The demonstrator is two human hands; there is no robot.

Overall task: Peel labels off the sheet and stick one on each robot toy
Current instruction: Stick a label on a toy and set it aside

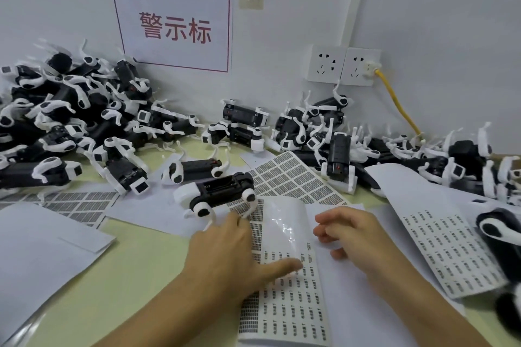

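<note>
Two hands over label sheet (284, 307), left hand (225, 245) pressing, right hand (349, 231) hovering

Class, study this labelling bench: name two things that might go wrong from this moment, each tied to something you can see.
1. The clear film curling up from the label sheet under the left hand may fold back and stick to itself or crease the labels.
2. The robot toy lies partly on the sheet's top edge, close to the left hand's fingers; tugging the sheet might knock it over.
</note>
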